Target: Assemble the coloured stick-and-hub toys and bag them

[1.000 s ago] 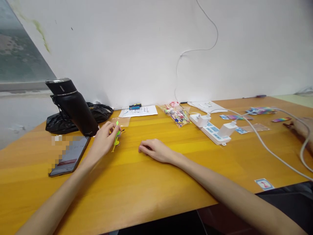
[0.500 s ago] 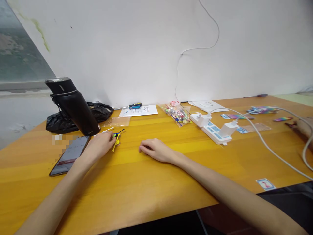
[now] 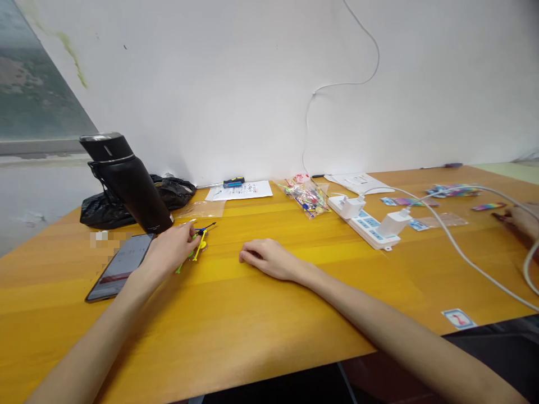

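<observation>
My left hand (image 3: 174,245) rests on the table with its fingers closed on a small coloured plastic toy. Thin arms of the toy stick out round my fingertips: a yellow arm (image 3: 200,247), a green one (image 3: 180,266) and a dark blue one with a pointed tip (image 3: 209,226). My fingers cover part of its middle. To the right, my right hand (image 3: 267,258) lies on its side on the table, fingers curled in, with nothing seen in them. A phone (image 3: 120,269) lies left of my left wrist, its screen lit.
Behind my left hand stand a black bottle (image 3: 130,185) and a black plastic bag (image 3: 177,193). A screwdriver (image 3: 233,182), a bag of coloured parts (image 3: 307,196) and a power strip (image 3: 370,227) lie further back. Another person's hand (image 3: 522,219) is at the right edge.
The toy has turned a little under my left fingers, and its green arm now shows below them. My right hand has not moved.
</observation>
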A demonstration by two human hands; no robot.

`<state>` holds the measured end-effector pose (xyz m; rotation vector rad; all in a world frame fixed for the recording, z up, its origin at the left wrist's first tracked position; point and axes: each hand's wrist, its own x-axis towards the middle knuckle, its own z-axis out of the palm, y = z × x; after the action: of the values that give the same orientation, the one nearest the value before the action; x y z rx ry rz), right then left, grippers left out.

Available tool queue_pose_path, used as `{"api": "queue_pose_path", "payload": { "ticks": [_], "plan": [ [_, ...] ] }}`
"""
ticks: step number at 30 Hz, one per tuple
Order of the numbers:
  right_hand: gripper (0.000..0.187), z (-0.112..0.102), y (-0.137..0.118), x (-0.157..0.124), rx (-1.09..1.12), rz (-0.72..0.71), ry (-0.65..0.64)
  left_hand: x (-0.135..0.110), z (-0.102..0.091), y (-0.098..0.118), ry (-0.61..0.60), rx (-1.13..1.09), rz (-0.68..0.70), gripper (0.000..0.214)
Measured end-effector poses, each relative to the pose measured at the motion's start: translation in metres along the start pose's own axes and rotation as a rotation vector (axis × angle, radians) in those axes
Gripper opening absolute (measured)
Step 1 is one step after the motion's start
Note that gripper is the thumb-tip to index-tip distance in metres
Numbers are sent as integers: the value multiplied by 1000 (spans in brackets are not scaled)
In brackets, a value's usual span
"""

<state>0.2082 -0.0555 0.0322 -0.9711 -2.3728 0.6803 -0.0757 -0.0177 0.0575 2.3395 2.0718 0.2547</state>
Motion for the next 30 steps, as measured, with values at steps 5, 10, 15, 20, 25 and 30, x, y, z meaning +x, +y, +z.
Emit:
{"api": "queue_pose_path", "payload": {
  "ticks": [5,10,15,20,25,30],
  "plan": [
    [27,1,0,1,-17,-17,-4,-3,-7,19,251,-172,229,21],
    [28,5,1,2,-129,43,71,-23,8,64,-3,-459,489,16],
    [31,2,5,3,-281,242,167,-36,28,84,-93,-478,565,16],
    [33,-4,7,4,-386,306,135,-34,23,79,-165,-514,581,14],
    [36,-8,9,4,-434,213,61,-35,22,80,-147,-457,580,13],
    [35,-11,10,3,-431,194,33,-35,22,81,-134,-437,581,12]
  ]
}}
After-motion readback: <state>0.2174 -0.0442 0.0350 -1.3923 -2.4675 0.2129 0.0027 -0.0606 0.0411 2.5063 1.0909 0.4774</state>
